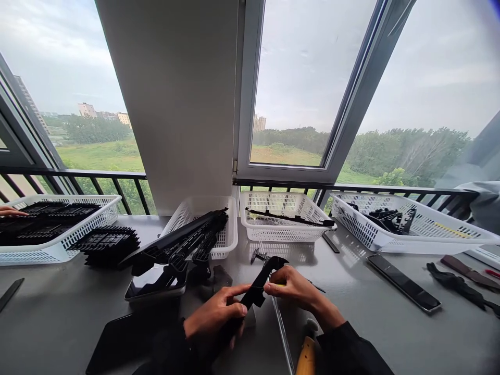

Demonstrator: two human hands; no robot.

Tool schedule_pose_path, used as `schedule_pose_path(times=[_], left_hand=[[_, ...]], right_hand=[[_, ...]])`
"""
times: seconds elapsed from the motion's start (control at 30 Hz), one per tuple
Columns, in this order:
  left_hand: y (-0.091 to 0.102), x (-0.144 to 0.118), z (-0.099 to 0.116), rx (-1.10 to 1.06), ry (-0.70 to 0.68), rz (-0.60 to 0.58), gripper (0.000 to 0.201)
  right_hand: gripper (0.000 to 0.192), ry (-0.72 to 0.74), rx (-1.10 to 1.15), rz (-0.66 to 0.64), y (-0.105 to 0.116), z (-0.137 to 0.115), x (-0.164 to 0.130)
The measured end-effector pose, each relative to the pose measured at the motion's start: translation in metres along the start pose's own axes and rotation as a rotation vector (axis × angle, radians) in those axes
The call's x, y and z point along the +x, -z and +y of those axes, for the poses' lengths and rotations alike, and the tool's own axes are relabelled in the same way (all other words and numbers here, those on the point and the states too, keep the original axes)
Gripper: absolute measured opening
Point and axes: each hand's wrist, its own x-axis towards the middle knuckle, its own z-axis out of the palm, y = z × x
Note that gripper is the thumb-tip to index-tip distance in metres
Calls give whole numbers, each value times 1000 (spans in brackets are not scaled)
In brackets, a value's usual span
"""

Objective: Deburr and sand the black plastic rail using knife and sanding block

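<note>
A long black plastic part [258, 289] with a curved upper end slants up and away in front of me. My left hand [219, 311] is closed around its lower length, with the thumb on top and the index finger stretched along it. Against the part's upper right edge, my right hand [295, 289] is closed in a pinch. A bit of something yellow [279, 285] shows between its fingers; most of it is hidden, so its kind is unclear. Under the hands lies a long thin metal bar [283, 333], and a caliper [258, 255] lies just beyond the part.
White baskets [279, 233] with black parts line the back. Stacked black parts [107, 244] and long black parts [183, 237] lie left. A yellow handle [307, 357] is near the front, a phone [404, 281] to the right. Another person's hand [11, 211] touches the left basket.
</note>
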Motion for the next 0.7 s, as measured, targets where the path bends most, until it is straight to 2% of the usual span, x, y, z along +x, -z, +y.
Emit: schedule_pose_path(times=[0.33,0.53,0.7], left_hand=[[-6,2,2,-21,-7,-17,76],[-5,3,2,-15,-33,-22,67],[-5,6,-5,-49,-74,33,72]], right_hand=[[65,-29,-22,2,0,3,-2],[74,-72,-66,48,1,12,2],[74,-69,-112,77,-5,10,4]])
